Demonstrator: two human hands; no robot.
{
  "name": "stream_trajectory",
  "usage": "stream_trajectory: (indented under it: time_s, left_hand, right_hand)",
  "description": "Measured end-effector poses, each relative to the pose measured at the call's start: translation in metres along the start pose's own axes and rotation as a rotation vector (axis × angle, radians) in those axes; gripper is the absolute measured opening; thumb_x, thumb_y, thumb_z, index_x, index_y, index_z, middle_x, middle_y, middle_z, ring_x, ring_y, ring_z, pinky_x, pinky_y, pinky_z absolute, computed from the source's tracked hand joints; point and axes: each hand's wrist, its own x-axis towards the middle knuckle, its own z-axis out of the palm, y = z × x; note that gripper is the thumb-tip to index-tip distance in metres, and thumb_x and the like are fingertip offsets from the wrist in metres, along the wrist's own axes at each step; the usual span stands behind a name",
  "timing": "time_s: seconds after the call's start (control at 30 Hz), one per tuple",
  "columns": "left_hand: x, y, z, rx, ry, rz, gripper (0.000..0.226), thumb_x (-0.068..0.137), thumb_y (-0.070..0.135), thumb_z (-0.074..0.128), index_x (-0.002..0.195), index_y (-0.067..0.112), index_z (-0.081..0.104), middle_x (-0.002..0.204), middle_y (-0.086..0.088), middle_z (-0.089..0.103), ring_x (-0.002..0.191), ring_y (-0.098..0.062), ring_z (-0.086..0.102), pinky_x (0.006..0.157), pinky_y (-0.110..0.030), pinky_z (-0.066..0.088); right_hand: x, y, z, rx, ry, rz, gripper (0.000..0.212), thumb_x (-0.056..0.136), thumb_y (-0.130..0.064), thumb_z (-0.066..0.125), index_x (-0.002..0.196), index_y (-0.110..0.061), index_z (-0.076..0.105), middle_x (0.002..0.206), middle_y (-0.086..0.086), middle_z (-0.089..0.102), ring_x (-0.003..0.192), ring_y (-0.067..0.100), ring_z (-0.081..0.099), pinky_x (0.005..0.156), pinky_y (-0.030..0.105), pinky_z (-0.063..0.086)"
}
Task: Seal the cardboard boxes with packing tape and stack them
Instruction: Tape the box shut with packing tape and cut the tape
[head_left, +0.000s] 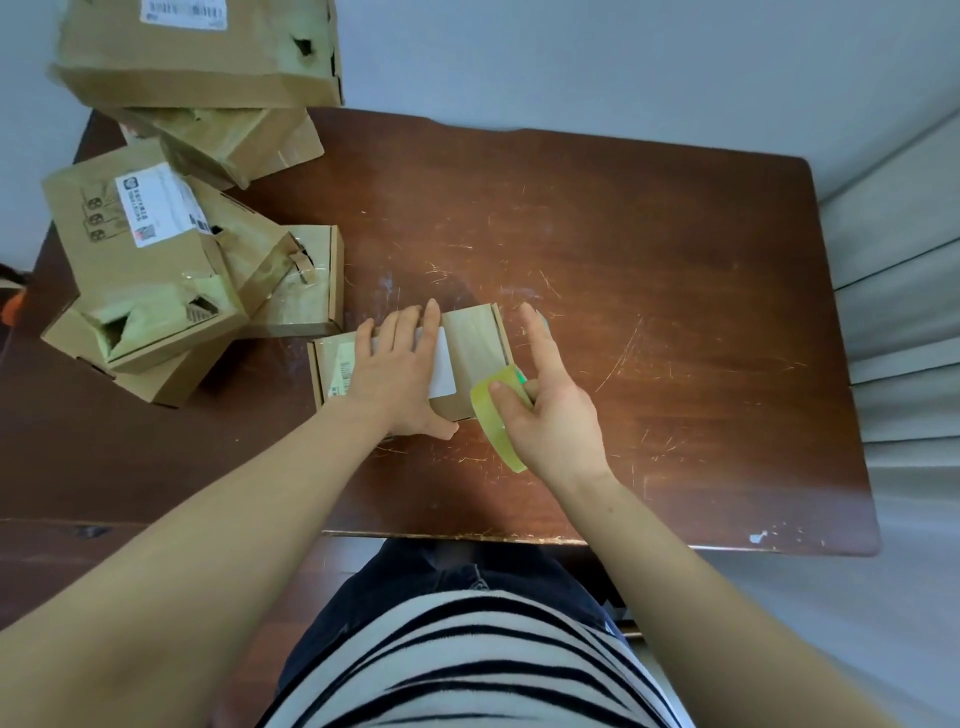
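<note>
A small flat cardboard box (475, 338) with a white label lies in the middle of the brown wooden table (649, 291). My left hand (402, 374) presses flat on its lid, fingers straight, thumb at the near edge. My right hand (550, 410) holds a roll of yellowish packing tape (496, 415) at the box's right near corner, thumb on the roll, index finger stretched out past the box's right side. A strip of tape appears to lie across the lid's right part.
Several taped cardboard boxes are piled on the table's left: a large one (197, 52) at the top, a labelled one (140, 249) lower, a small one (306, 283) beside the worked box. White fabric (904, 312) borders the right edge.
</note>
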Motion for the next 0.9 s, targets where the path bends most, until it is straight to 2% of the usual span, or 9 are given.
stream_trajectory:
  time_s: [0.1, 0.2, 0.27, 0.43, 0.57, 0.67, 0.73, 0.8, 0.9]
  left_hand:
    - [0.001, -0.001, 0.000, -0.013, -0.004, 0.004, 0.142, 0.054, 0.075, 0.066, 0.148, 0.011, -0.018, 0.153, -0.009, 0.004, 0.144, -0.027, 0.003, 0.116, -0.050, 0.002]
    - [0.002, -0.002, 0.000, -0.018, -0.001, 0.006, 0.143, 0.052, 0.074, 0.069, 0.148, 0.011, -0.017, 0.153, -0.010, 0.006, 0.143, -0.028, 0.005, 0.116, -0.050, 0.003]
    - [0.002, -0.001, 0.001, -0.022, -0.004, 0.005, 0.143, 0.051, 0.073, 0.069, 0.148, 0.012, -0.017, 0.153, -0.010, 0.007, 0.143, -0.028, 0.005, 0.116, -0.049, 0.003]
    - [0.001, -0.001, 0.000, -0.038, 0.000, 0.003, 0.140, 0.052, 0.071, 0.068, 0.148, 0.014, -0.016, 0.154, -0.009, 0.006, 0.144, -0.029, 0.004, 0.115, -0.049, 0.003]
    - [0.003, 0.001, -0.007, -0.065, -0.083, -0.008, 0.146, 0.053, 0.069, 0.074, 0.146, 0.012, -0.023, 0.158, -0.011, -0.012, 0.146, -0.029, -0.012, 0.115, -0.052, -0.008]
    - [0.004, 0.003, -0.020, -0.169, -0.250, -0.034, 0.150, 0.056, 0.063, 0.077, 0.140, 0.014, -0.037, 0.151, -0.014, -0.034, 0.140, -0.028, -0.032, 0.111, -0.054, -0.018]
    - [0.008, 0.010, -0.032, -0.314, -0.234, -0.071, 0.127, 0.072, 0.053, 0.065, 0.141, 0.017, -0.035, 0.151, -0.012, -0.037, 0.138, -0.026, -0.035, 0.112, -0.054, -0.019]
    - [0.019, 0.025, -0.038, -0.333, -0.027, -0.059, 0.097, 0.088, 0.046, 0.046, 0.147, 0.016, -0.025, 0.154, -0.008, -0.032, 0.141, -0.023, -0.030, 0.112, -0.050, -0.019]
    - [0.032, 0.051, -0.026, -0.265, 0.190, 0.023, 0.069, 0.100, 0.048, 0.016, 0.151, 0.012, -0.012, 0.159, -0.006, -0.019, 0.146, -0.018, -0.018, 0.115, -0.040, -0.014]
  right_hand:
    - [-0.003, 0.003, 0.001, -0.006, -0.002, 0.031, 0.072, 0.096, -0.024, 0.051, 0.149, -0.041, 0.007, 0.056, -0.006, 0.046, 0.055, 0.018, 0.051, 0.060, 0.037, 0.050]
    - [-0.009, 0.013, 0.003, 0.116, -0.030, 0.132, 0.066, 0.097, -0.027, 0.051, 0.148, -0.044, 0.012, 0.075, -0.005, 0.062, 0.058, 0.016, 0.060, 0.064, 0.037, 0.057]
    - [-0.014, 0.017, 0.007, 0.084, -0.041, 0.173, 0.065, 0.097, -0.029, 0.050, 0.149, -0.043, 0.013, 0.078, -0.002, 0.063, 0.059, 0.019, 0.061, 0.065, 0.039, 0.057]
    - [-0.012, 0.020, 0.019, -0.079, -0.096, 0.302, 0.078, 0.097, -0.038, 0.047, 0.151, -0.027, -0.007, 0.075, -0.001, 0.058, 0.070, 0.020, 0.061, 0.057, 0.030, 0.047]
    - [-0.001, 0.020, 0.026, -0.012, -0.091, 0.417, 0.085, 0.097, -0.035, 0.047, 0.149, -0.020, -0.019, 0.088, 0.003, 0.066, 0.067, 0.022, 0.068, 0.070, 0.038, 0.057]
    - [0.008, 0.015, 0.020, 0.117, -0.105, 0.452, 0.085, 0.098, -0.026, 0.048, 0.148, -0.019, -0.020, 0.088, -0.001, 0.058, 0.053, 0.019, 0.067, 0.065, 0.038, 0.059]
    - [0.015, 0.013, 0.014, 0.099, -0.129, 0.457, 0.084, 0.098, -0.021, 0.049, 0.149, -0.012, -0.017, 0.074, -0.008, 0.046, 0.051, 0.012, 0.060, 0.057, 0.028, 0.053]
    - [0.023, 0.014, 0.012, 0.097, -0.142, 0.475, 0.086, 0.097, -0.020, 0.051, 0.149, -0.009, -0.016, 0.071, -0.006, 0.050, 0.060, 0.016, 0.063, 0.066, 0.031, 0.055]
    - [0.028, 0.015, 0.014, 0.089, -0.162, 0.496, 0.089, 0.096, -0.025, 0.052, 0.149, -0.007, -0.017, 0.090, -0.001, 0.057, 0.081, 0.019, 0.061, 0.079, 0.034, 0.050]
